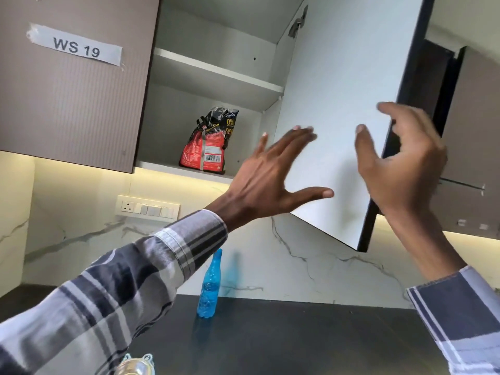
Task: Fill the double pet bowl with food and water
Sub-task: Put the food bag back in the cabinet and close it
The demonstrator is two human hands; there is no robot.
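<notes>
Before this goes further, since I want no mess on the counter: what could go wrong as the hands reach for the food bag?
1. The open cabinet door hangs between both hands; the right hand at its edge could swing it into the reaching left hand.
2. The food bag has a crumpled top; grabbed carelessly, it may spill.
3. The blue bottle stands below the sleeve; a lowered arm might topple it.

1. Left arm, in a plaid sleeve, reaches up and forward from the lower left.
2. Left hand (266, 182) is spread flat, back toward the camera, fingers straight, thumb splayed out, holding nothing.
3. Right arm rises from the lower right.
4. Right hand (400, 163) is raised, fingers loosely curved, blurred, gripping nothing.
</notes>
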